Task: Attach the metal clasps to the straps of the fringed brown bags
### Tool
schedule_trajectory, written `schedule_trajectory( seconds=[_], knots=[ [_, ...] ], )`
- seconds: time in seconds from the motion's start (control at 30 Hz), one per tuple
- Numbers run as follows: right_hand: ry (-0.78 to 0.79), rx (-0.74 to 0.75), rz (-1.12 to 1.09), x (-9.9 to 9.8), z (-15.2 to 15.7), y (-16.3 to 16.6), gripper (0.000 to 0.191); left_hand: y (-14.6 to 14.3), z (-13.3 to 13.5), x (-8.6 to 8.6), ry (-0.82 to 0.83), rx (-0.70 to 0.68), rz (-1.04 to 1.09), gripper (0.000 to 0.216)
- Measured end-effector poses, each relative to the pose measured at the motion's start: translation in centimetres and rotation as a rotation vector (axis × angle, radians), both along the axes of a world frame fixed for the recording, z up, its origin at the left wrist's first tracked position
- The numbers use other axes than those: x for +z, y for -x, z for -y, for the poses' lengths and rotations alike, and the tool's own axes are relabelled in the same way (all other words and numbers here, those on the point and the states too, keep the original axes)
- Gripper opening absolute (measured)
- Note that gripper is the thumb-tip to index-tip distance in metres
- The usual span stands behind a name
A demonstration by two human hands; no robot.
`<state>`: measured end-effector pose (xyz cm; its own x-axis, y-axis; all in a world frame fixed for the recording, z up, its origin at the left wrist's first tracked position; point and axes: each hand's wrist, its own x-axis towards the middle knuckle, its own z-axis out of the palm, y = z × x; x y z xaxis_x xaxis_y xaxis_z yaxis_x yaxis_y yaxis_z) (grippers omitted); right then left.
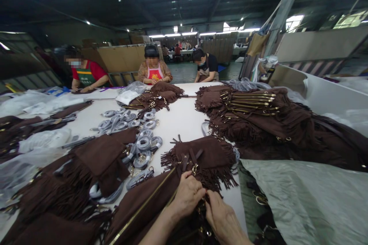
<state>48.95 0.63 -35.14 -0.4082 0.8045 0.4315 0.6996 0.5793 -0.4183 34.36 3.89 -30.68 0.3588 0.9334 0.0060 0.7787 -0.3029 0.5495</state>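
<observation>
A brown suede fringed bag (198, 157) with a gold zipper lies on the white table (178, 118) right in front of me. My left hand (186, 195) is curled closed on the bag's edge beside the gold hardware. My right hand (222, 218) is pinched closed on the same spot, touching the left hand. What sits between the fingertips is hidden.
Piles of brown fringed bags (258, 118) fill the right side and another stack (71, 183) lies at the left. Coiled grey straps (140, 141) lie mid-table. Plastic sheeting (301, 199) covers the near right. Three people (153, 71) work at the far end.
</observation>
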Motion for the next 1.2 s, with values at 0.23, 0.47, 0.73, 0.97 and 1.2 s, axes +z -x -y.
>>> schedule_trajectory(
  seconds=[0.23,0.47,0.73,0.97,1.2],
  knots=[
    [0.133,-0.139,-0.034,0.2,-0.4,-0.9,0.021,0.2,1.1,1.0,-0.066,-0.020,0.018,0.022],
    [0.252,-0.264,-0.045,-0.8,0.2,-3.3,0.025,-1.1,2.9,0.7,-0.155,0.055,-0.048,0.017],
    [0.329,-0.201,-0.053,-0.8,0.8,-2.0,0.023,-1.4,2.4,1.4,-0.070,0.035,-0.178,0.022],
    [0.300,-0.191,-0.096,-1.2,0.7,-1.6,0.021,-3.0,2.3,1.3,-0.131,0.208,-0.192,0.007],
    [0.177,-0.214,-0.111,-1.0,0.2,-1.6,0.020,-4.0,2.6,-0.4,-0.312,0.297,-0.159,0.010]
  ],
)
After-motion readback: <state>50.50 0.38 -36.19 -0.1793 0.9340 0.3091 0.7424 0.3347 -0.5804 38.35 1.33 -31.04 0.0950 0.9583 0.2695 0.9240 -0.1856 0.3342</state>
